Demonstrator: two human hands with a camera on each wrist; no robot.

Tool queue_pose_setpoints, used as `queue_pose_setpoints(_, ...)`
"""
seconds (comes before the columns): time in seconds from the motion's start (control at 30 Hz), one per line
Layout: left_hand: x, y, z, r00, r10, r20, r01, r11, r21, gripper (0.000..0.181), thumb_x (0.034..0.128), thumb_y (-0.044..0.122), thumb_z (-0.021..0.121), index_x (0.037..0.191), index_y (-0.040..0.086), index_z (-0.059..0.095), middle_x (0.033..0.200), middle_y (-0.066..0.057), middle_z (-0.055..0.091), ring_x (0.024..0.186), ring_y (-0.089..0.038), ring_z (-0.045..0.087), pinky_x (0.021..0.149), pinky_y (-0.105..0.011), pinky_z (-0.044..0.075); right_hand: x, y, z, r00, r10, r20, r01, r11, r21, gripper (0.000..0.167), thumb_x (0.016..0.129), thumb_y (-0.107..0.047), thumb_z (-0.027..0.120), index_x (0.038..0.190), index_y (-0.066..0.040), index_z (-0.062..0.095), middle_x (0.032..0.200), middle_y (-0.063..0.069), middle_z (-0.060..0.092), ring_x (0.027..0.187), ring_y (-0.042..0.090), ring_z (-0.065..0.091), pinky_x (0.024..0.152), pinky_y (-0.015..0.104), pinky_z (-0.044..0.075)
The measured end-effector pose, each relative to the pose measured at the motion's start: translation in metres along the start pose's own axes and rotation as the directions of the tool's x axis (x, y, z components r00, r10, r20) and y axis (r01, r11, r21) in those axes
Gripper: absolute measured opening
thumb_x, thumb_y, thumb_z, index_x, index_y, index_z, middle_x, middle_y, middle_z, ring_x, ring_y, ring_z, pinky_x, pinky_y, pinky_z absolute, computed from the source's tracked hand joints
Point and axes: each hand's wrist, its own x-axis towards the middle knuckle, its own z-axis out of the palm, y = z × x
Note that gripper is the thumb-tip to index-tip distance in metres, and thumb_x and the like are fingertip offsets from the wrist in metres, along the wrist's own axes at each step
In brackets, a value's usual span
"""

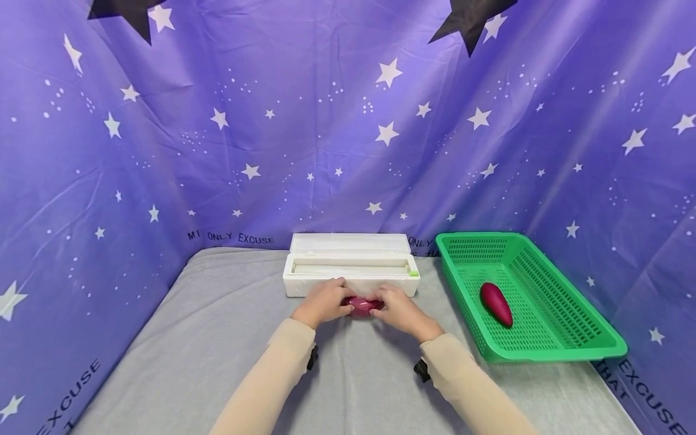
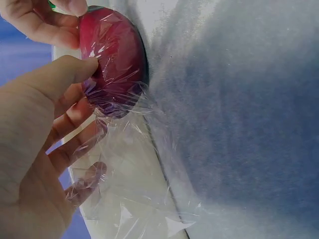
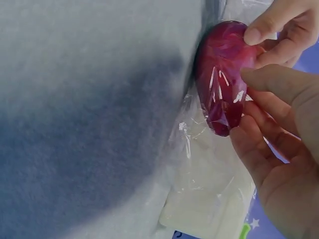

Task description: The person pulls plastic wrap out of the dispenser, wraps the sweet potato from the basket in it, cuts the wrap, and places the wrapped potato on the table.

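Observation:
A dark red, oval object (image 1: 361, 307) lies before the white box (image 1: 351, 286), with shiny clear film (image 2: 127, 164) around it and spreading loosely past its end. My left hand (image 1: 326, 301) holds it from the left, thumb on the near side and fingers behind. From the right, my right hand (image 1: 401, 311) holds the other end, its thumb against the film-covered surface (image 3: 219, 84). Both hands' fingers are bent around the object; its underside is hidden.
The white box's lid (image 1: 350, 243) stands open at the back, and a small green piece (image 1: 414, 273) sits at its right end. On the right, a green basket (image 1: 554, 355) holds another dark red, tapered object (image 1: 496, 304). Grey cloth (image 1: 217, 350) covers the table.

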Motion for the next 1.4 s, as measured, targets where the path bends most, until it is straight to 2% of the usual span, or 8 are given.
queue_pose_setpoints(0.3,0.003,-0.001,0.003,1.0,-0.004,-0.017,0.006,0.997,0.077,0.032,0.0949,0.035,0.07,0.122,0.019,0.073,0.107,0.0,0.063,0.097,-0.02,0.06,0.082,-0.039,0.05,0.008,0.006,0.005,1.0,-0.014,-0.021,0.013,0.998,-0.056,0.021,0.078,-0.004,0.082,0.097,-0.002,0.073,0.095,0.006,0.067,0.09,0.023,0.061,0.084,0.04,0.051)
queue_pose_setpoints(0.77,-0.006,-0.009,0.004,0.994,-0.023,-0.107,0.012,0.994,-0.106,0.025,0.0891,0.031,0.077,0.106,0.014,0.071,0.1,0.002,0.069,0.091,-0.017,0.065,0.083,-0.036,0.052,0.011,0.003,0.007,1.0,-0.004,-0.008,0.004,0.997,-0.072,0.021,0.078,-0.006,0.083,0.096,-0.001,0.072,0.095,0.006,0.066,0.091,0.024,0.061,0.085,0.041,0.05)
queue_pose_setpoints(0.93,-0.009,-0.017,-0.008,0.98,-0.101,-0.171,0.057,0.968,-0.246,0.02,0.0921,0.023,0.071,0.109,0.013,0.073,0.1,-0.002,0.072,0.093,-0.021,0.066,0.083,-0.04,0.054,0.011,0.001,0.005,1.0,0.0,-0.001,0.0,0.998,-0.064,0.023,0.079,-0.006,0.082,0.099,0.0,0.073,0.097,0.008,0.067,0.094,0.025,0.061,0.089,0.042,0.05)
queue_pose_setpoints(1.03,-0.013,-0.031,-0.012,0.946,-0.193,-0.259,0.1,0.938,-0.331,0.019,0.0904,0.016,0.07,0.109,0.013,0.073,0.102,-0.004,0.071,0.097,-0.023,0.065,0.086,-0.042,0.052,0.01,0.001,0.003,1.0,0.004,0.01,-0.004,0.998,-0.057,0.024,0.081,-0.007,0.081,0.103,0.001,0.073,0.099,0.009,0.067,0.096,0.027,0.061,0.091,0.043,0.05)
queue_pose_setpoints(1.1,-0.015,-0.041,-0.013,0.908,-0.257,-0.33,0.121,0.917,-0.381,0.021,0.089,0.013,0.07,0.11,0.012,0.073,0.105,-0.006,0.07,0.102,-0.027,0.063,0.092,-0.044,0.05,0.009,0.001,0.003,1.0,0.007,0.017,-0.006,0.998,-0.056,0.024,0.082,-0.007,0.08,0.104,0.0,0.073,0.099,0.009,0.067,0.097,0.027,0.061,0.091,0.043,0.05)
queue_pose_setpoints(1.27,-0.021,-0.064,-0.013,0.768,-0.445,-0.462,0.188,0.845,-0.501,0.032,0.0849,0.009,0.071,0.116,0.004,0.069,0.117,-0.02,0.063,0.114,-0.039,0.054,0.101,-0.052,0.041,0.008,0.003,0.003,1.0,-0.007,0.015,0.008,0.997,-0.083,0.022,0.082,-0.008,0.08,0.101,-0.002,0.073,0.098,0.008,0.066,0.097,0.028,0.06,0.092,0.044,0.049)
queue_pose_setpoints(1.33,-0.024,-0.069,-0.012,0.717,-0.524,-0.46,0.224,0.798,-0.56,0.038,0.0848,0.009,0.07,0.122,0.001,0.066,0.124,-0.024,0.058,0.119,-0.042,0.051,0.103,-0.054,0.039,0.008,0.002,0.002,1.0,-0.014,0.012,0.015,0.996,-0.086,0.021,0.082,-0.008,0.08,0.1,-0.002,0.073,0.098,0.007,0.066,0.098,0.028,0.06,0.092,0.044,0.048)
queue_pose_setpoints(1.4,-0.027,-0.073,-0.012,0.682,-0.589,-0.433,0.261,0.749,-0.609,0.044,0.0861,0.01,0.068,0.128,-0.002,0.061,0.13,-0.026,0.054,0.124,-0.043,0.048,0.106,-0.054,0.036,0.008,0.002,0.002,1.0,-0.012,0.015,0.013,0.997,-0.081,0.021,0.082,-0.008,0.079,0.101,-0.002,0.073,0.098,0.008,0.066,0.098,0.029,0.06,0.093,0.045,0.048)
